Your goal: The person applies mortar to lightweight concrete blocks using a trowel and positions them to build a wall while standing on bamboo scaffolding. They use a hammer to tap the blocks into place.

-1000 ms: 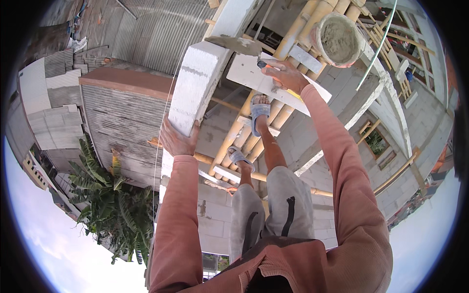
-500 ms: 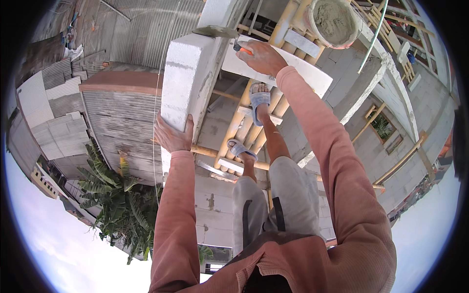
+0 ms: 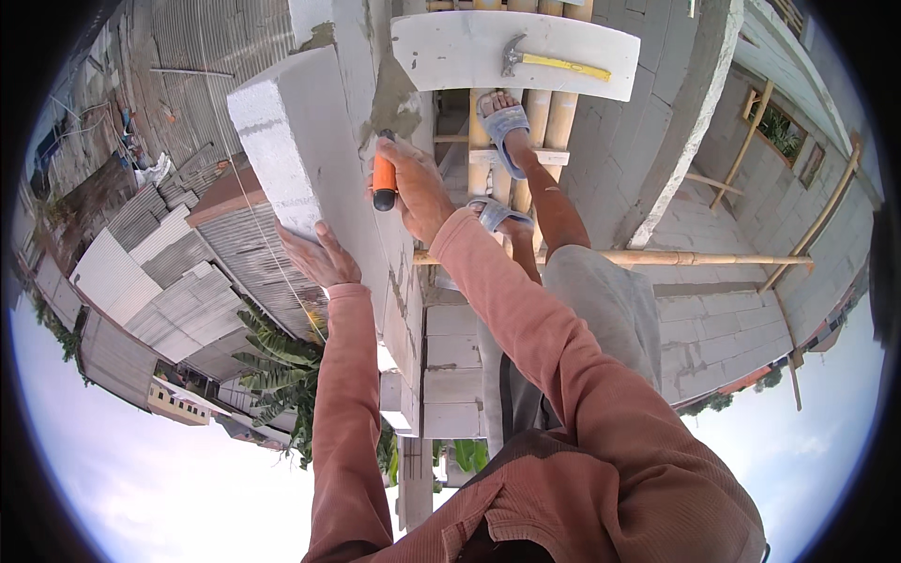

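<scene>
A long white building block (image 3: 291,141) lies on top of the pale block wall (image 3: 410,310). My left hand (image 3: 321,256) grips its near end, thumb on the upper face and fingers along the outer side. In my right hand (image 3: 419,188) is a trowel, closed around its orange and black handle (image 3: 384,178). The trowel's grey, mortar-smeared blade (image 3: 392,98) points away from me, against the wall's inner side beside the block.
A claw hammer (image 3: 563,66) with a yellow handle lies on a white board (image 3: 450,47) across the bamboo scaffold (image 3: 537,122). My sandalled feet stand on the bamboo. A taut string (image 3: 272,249) runs outside the wall, above corrugated roofs (image 3: 183,305).
The view has shifted. My right hand has brought the trowel from the block's far end nearer, along its inner side. My left hand stays on the block. The mortar bucket has left view; the hammer shows.
</scene>
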Motion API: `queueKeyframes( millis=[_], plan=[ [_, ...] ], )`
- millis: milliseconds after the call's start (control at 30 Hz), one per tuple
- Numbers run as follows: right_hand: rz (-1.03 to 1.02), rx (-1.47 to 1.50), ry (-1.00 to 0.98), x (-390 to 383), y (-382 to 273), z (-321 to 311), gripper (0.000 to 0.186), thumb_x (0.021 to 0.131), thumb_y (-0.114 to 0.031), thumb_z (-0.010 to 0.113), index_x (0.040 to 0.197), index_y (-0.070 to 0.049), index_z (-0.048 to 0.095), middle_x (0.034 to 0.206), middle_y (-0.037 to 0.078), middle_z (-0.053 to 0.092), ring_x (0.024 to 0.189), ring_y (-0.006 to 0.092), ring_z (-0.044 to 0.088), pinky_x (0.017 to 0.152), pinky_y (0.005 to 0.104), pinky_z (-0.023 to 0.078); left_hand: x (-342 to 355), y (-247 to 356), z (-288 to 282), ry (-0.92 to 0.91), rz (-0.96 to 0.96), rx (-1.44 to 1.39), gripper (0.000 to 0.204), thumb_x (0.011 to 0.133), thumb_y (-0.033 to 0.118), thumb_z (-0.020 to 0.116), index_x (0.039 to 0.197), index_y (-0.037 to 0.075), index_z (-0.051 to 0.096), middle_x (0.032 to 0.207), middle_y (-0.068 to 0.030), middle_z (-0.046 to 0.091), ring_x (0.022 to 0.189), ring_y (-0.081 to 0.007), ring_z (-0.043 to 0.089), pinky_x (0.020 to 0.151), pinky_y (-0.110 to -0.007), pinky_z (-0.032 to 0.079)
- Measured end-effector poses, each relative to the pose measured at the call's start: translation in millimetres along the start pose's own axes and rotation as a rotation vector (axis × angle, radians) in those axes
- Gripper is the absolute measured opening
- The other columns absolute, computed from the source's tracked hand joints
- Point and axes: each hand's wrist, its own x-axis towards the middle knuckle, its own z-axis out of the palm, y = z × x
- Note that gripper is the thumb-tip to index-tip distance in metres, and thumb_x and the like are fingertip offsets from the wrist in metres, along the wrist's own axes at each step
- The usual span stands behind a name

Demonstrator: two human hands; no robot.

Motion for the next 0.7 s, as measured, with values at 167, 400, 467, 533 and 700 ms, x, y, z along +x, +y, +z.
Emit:
queueKeyframes(
  millis=[167, 400, 467, 533, 700],
  plan=[
    [0.071, 0.327, -0.083, -25.6, 16.7, -1.9, 0.030, 0.099, -0.031, 0.065, 0.112, -0.005, 0.056, 0.099, 0.010, 0.059, 0.080, 0.0182, 0.063, 0.068, 0.0360, 0.058, -2.3, -2.5, -1.3, -0.075, -0.035, -0.223, 0.102, 0.095, 0.076, 0.036, 0.153, -0.009, 0.026, 0.150, -0.0305, 0.035, 0.138, -0.0433, 0.037, 0.115, -0.050, 0.027],
    [-0.239, -0.195, -0.078, -17.5, -113.0, -97.3, 0.045, 0.097, -0.027, 0.065, 0.132, -0.002, 0.049, 0.112, 0.010, 0.057, 0.091, 0.0209, 0.066, 0.084, 0.0415, 0.063, 2.5, -9.4, -8.5, 0.025, -0.027, -0.046, 0.089, 0.100, 0.067, 0.035, 0.152, -0.006, 0.030, 0.147, -0.0290, 0.041, 0.136, -0.0438, 0.040, 0.113, -0.052, 0.030],
    [-0.433, -0.541, 0.082, 3.8, -174.1, -107.0, 0.055, 0.097, -0.024, 0.063, 0.142, -0.001, 0.041, 0.118, 0.013, 0.054, 0.094, 0.0215, 0.066, 0.077, 0.0382, 0.061, 2.4, -13.0, -10.2, 0.051, -0.011, -0.007, 0.089, 0.100, 0.066, 0.035, 0.152, -0.006, 0.030, 0.146, -0.0290, 0.042, 0.135, -0.0440, 0.040, 0.113, -0.053, 0.030],
    [-0.615, -0.807, 0.334, 44.0, -223.4, -124.7, 0.055, 0.095, -0.024, 0.064, 0.140, -0.001, 0.042, 0.124, 0.017, 0.054, 0.092, 0.0306, 0.069, 0.079, 0.0438, 0.060, 1.8, -7.0, -11.2, 0.039, -0.040, -0.017, 0.102, 0.095, 0.078, 0.033, 0.153, -0.006, 0.028, 0.147, -0.0302, 0.040, 0.136, -0.0447, 0.039, 0.113, -0.053, 0.029],
    [-1.070, -1.722, 0.708, 118.7, -299.3, -219.8, 0.050, 0.093, -0.022, 0.060, 0.137, -0.003, 0.044, 0.130, 0.023, 0.053, 0.101, 0.0477, 0.064, 0.091, 0.0550, 0.053, -2.1, 13.5, 16.6, -0.006, -0.088, -0.058, 0.103, 0.095, 0.078, 0.031, 0.154, -0.006, 0.026, 0.151, -0.0296, 0.037, 0.138, -0.0446, 0.037, 0.114, -0.053, 0.028]
  ],
)
